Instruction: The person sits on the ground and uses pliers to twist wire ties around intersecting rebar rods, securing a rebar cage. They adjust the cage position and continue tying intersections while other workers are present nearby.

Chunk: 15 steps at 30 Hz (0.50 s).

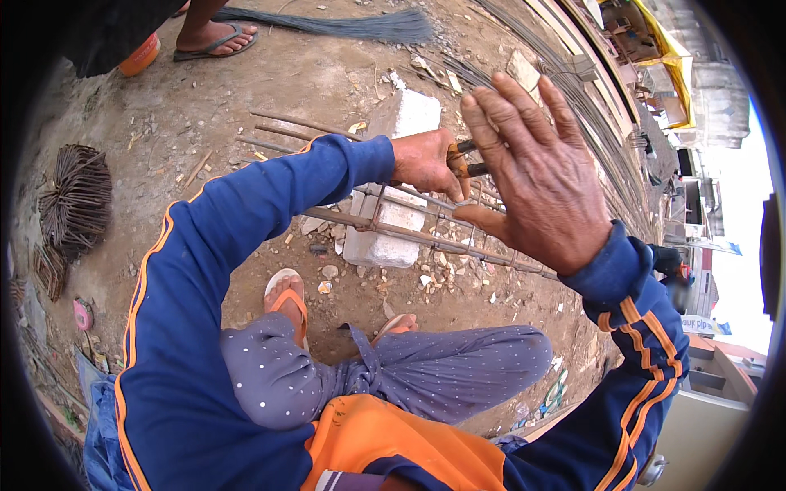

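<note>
My left hand (422, 164) is closed around a two-handled tool that looks like pincers (470, 170), with dark and yellowish handles. Its far end runs behind my right hand (540, 172), which is raised with the fingers stretched out and the palm turned away. Whether the right hand touches the tool is hidden. Below both hands lies a cage of long steel rebar rods (426, 239) joined by thin stirrups. The cage rests across a whitish block (381, 245), and another part of the block (413, 113) shows beyond my left wrist.
A bundle of bent steel stirrups (78, 192) lies at left, near a pink tape measure (83, 313). Thin dark wire (344, 24) lies at the far side, beside another person's sandalled foot (214, 39) and an orange bucket (141, 56). Long rods (573, 90) stretch along the right.
</note>
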### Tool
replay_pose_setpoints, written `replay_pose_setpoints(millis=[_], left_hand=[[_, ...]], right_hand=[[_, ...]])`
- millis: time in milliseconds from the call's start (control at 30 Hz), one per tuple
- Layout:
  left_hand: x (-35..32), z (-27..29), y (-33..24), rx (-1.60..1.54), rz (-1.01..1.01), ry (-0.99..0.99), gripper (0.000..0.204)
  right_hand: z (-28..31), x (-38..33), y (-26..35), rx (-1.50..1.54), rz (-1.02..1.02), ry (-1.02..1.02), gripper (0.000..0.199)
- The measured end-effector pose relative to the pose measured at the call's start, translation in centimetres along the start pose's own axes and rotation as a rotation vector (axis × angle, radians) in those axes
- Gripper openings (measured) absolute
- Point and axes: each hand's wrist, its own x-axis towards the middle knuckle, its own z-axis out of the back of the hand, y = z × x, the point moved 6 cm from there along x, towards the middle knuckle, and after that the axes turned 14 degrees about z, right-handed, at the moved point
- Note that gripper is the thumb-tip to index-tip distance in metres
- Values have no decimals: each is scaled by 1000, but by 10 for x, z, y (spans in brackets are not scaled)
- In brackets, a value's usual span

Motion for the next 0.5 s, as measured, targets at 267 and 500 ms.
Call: replay_pose_setpoints(millis=[267, 500], left_hand=[[-4, 0, -14, 475, 19, -275, 37], [4, 7, -9, 342, 45, -390, 26]], right_hand=[[-98, 8, 11, 415, -84, 627, 31], [-91, 13, -5, 233, -31, 179, 26]])
